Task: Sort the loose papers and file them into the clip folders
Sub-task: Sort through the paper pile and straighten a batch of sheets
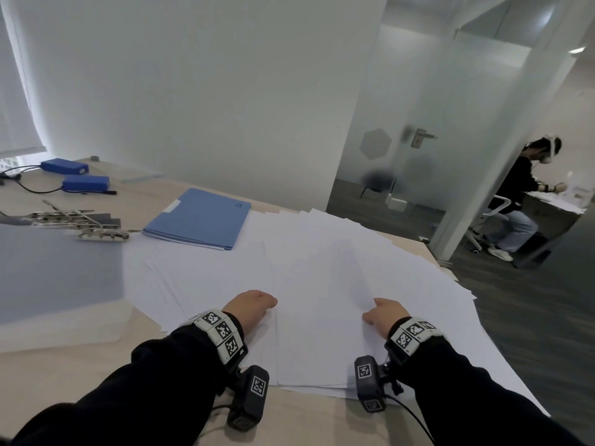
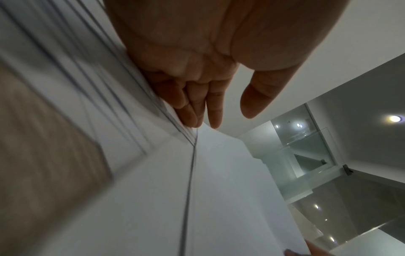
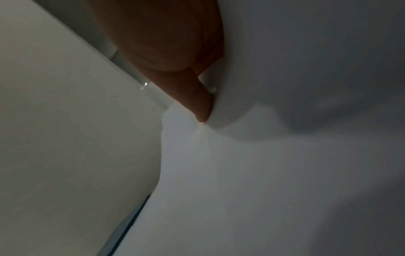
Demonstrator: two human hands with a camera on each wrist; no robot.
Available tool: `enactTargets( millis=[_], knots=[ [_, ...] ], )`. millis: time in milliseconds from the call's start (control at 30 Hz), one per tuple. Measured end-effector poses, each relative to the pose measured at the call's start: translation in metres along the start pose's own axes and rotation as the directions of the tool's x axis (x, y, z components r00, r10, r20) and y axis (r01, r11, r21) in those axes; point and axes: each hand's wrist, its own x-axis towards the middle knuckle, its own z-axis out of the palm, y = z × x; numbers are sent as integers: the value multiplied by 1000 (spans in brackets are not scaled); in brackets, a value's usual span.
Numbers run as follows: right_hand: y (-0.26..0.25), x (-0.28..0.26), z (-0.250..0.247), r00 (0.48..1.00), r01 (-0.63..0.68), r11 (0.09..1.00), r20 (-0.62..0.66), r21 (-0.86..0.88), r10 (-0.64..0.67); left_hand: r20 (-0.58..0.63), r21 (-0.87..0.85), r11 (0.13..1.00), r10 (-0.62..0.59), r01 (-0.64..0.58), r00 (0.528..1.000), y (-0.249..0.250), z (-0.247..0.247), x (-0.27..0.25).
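Note:
Loose white papers [image 1: 322, 252] lie fanned across the wooden table [image 1: 96, 375]. A squared stack of sheets [image 1: 318, 333] sits between my two hands near the front edge. My left hand [image 1: 254, 304] rests against the stack's left edge; in the left wrist view its fingers [image 2: 197, 110] are straight along the paper edges [image 2: 230, 173] and the thumb stands apart. My right hand [image 1: 383, 312] holds the stack's right edge, its thumb [image 3: 197, 102] pressing on a curled sheet [image 3: 274, 147], fingers hidden beneath. A shut blue folder [image 1: 199, 217] lies behind the papers.
An open clip folder [image 1: 48, 268] lies at the left, with metal clip mechanisms [image 1: 80, 220] at its far edge. Two blue battery packs [image 1: 85, 183] with cables sit at the far left. The table's right edge [image 1: 450, 268] drops to the floor. A seated person [image 1: 521, 201] is beyond a glass door.

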Motion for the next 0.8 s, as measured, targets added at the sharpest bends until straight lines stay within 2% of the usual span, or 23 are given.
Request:
enactTargets(
  millis=[167,367,567,733,800],
  knots=[
    [38,-8,-23,995,7,969,-101,246,18,-38,-154,987,-59,52,998,-3,-4,0],
    [69,-21,-32,990,93,830,-142,551,-16,-51,-204,976,-81,69,995,9,3,-4],
    [74,-32,-34,982,176,684,-179,708,-67,60,-178,982,-52,62,997,29,18,-13],
    [73,-41,-35,973,231,604,-183,763,-142,143,-372,928,61,-3,988,47,29,-15],
    [69,-42,-32,965,259,566,-188,783,-180,119,-418,906,127,-66,985,57,31,-16]
  ],
)
